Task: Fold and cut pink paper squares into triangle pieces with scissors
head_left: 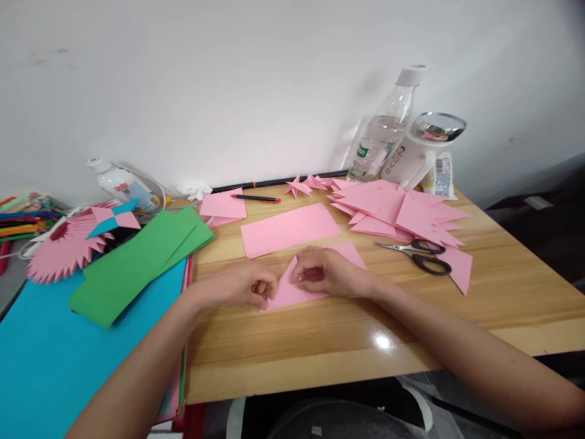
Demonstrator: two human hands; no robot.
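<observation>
A pink sheet of paper [286, 294] lies on the wooden table in front of me, its left end partly folded. At that end, my left hand [249, 283] has its fingers curled and pinched on the paper's edge. My right hand [326, 273] rests over the middle of the sheet, thumb and fingers closed on a raised part of it; the palm hides some of the paper. Just beyond lies a second pink rectangle [290, 228], flat and untouched by either hand.
Scissors [423, 253] lie at right beside a pile of pointed pink paper pieces [379, 207]. Behind stand a water bottle [381, 134] and a white mug [418, 149]. Green sheets [132, 262] cover part of a blue sheet [59, 353] at left. A pen [256, 198] lies farther back.
</observation>
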